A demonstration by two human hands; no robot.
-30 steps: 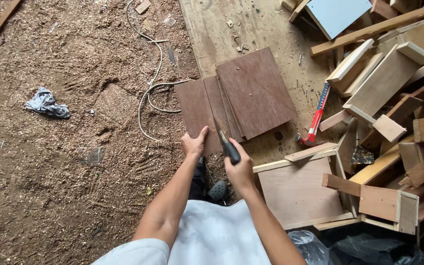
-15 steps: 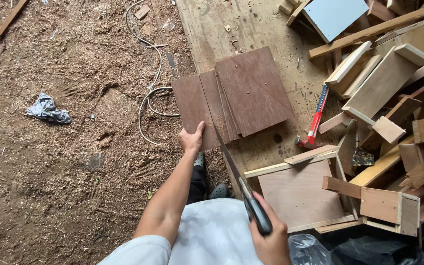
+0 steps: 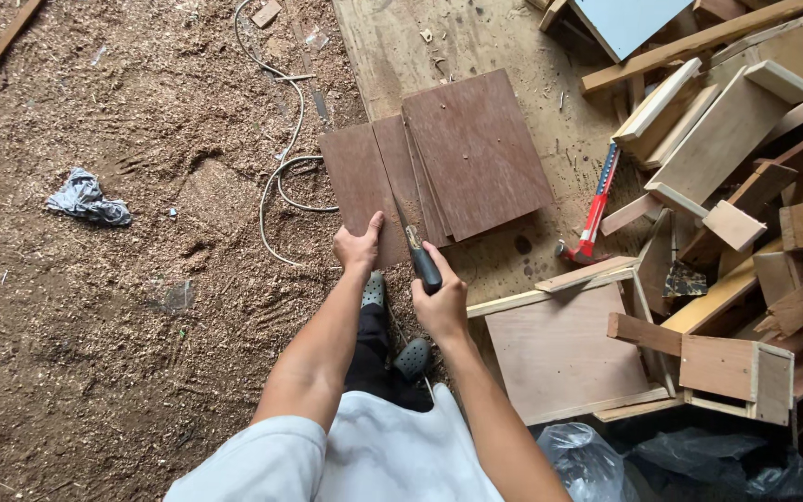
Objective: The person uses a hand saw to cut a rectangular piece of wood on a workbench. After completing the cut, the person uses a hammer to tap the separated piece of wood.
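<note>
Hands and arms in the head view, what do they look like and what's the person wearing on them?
Both the left hand and the right hand are bare: no gloves, rings or watch visible. The forearms are uncovered up to the elbow. A short pale grey-white sleeve shows on the left upper arm; the right sleeve is out of frame. The fingers look slender, with no tape or bandages.
</note>
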